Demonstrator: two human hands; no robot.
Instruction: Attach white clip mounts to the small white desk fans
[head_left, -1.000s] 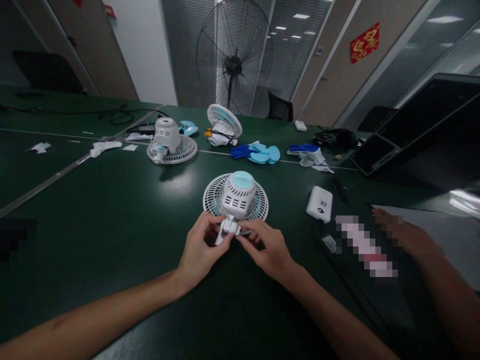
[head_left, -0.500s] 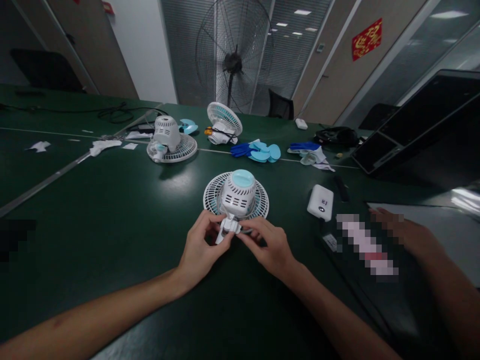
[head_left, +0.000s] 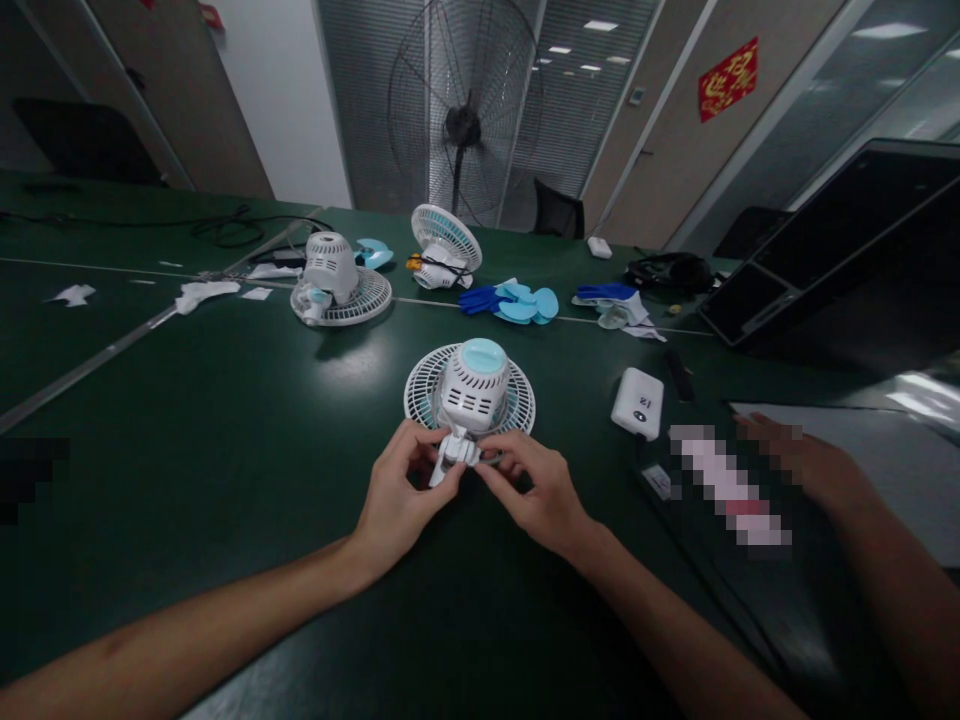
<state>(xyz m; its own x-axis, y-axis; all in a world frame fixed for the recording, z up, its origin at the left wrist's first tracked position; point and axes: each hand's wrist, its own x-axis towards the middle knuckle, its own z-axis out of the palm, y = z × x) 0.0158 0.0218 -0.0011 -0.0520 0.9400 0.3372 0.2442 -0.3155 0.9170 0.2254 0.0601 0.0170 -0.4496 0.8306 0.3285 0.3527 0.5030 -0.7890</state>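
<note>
A small white fan (head_left: 474, 385) with a light-blue cap lies grille-down on the green table (head_left: 300, 420). At its near side is a white clip part (head_left: 456, 450). My left hand (head_left: 405, 485) pinches this clip part from the left, thumb below it and fingers above. From the right, my right hand (head_left: 536, 490) has its fingertips closed at the clip's right end, beside a grey cable. The fingertips partly hide the clip and the cable.
Two more white fans (head_left: 330, 275) (head_left: 444, 250), light-blue blades (head_left: 525, 303) and blue gloves (head_left: 607, 293) lie farther back. Right of my hands are a white power bank (head_left: 637, 403), another person's hand (head_left: 817, 465) and a black case (head_left: 840, 250).
The whole view has shifted very slightly. Both hands keep their grip at the clip part, with no clear movement.
</note>
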